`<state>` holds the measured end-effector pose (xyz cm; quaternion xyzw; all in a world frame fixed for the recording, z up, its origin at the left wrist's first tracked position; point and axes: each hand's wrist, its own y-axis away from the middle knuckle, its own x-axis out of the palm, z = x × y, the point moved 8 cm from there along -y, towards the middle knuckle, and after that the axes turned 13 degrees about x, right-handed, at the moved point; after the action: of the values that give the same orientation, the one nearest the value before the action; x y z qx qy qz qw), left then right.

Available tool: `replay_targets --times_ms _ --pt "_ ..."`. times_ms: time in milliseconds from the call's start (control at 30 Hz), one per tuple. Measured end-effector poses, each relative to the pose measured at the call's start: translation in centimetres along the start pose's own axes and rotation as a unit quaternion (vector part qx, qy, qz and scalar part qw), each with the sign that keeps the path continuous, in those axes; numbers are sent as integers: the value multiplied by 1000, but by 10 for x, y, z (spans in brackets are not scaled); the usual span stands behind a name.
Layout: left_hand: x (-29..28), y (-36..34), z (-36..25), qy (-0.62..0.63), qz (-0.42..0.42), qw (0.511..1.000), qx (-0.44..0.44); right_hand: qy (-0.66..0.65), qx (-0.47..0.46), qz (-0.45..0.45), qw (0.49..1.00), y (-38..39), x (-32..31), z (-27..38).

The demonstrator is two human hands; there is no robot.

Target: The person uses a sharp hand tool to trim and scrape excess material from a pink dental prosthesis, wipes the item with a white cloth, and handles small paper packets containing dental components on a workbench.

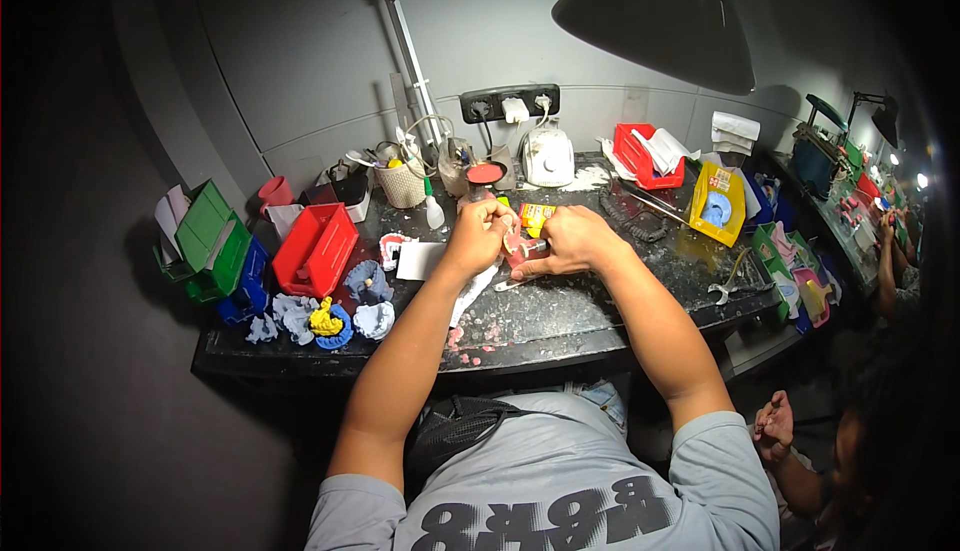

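My left hand point(480, 235) is closed, its fingertips pinching a small pink denture piece point(514, 243) with a pale row of teeth. Close beside it, my right hand point(580, 239) is curled around a short grey cylindrical tool point(537, 249), its tip against or very near the pink piece; the fingers hide most of it. Just behind the hands lies a yellow and red packet point(538, 215). A white slab point(419, 261) and a red-and-white dental model point(394, 248) sit left of my left wrist. A white cloth point(474, 291) is partly under my left forearm.
Red bin point(314, 249), green bin point(215, 241) and several dental impressions point(295, 313) stand at left. A red-topped container point(486, 174) and white device point(548, 158) are behind. At right are a yellow bin point(718, 201) and wrench point(722, 291). A lamp point(660, 16) overhangs; another person's hand point(775, 424) shows lower right.
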<state>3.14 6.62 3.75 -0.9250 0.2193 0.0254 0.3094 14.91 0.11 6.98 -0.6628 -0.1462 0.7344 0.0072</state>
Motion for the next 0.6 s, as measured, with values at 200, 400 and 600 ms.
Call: replay_targets --times_ms 200,400,600 --pt "3 1 -2 -7 7 1000 -5 15 16 49 999 -2 5 6" --pt "2 -1 3 -10 14 1000 8 21 13 40 999 -2 4 5" --pt "-1 -1 5 -33 14 999 10 15 23 43 999 -1 -2 6"
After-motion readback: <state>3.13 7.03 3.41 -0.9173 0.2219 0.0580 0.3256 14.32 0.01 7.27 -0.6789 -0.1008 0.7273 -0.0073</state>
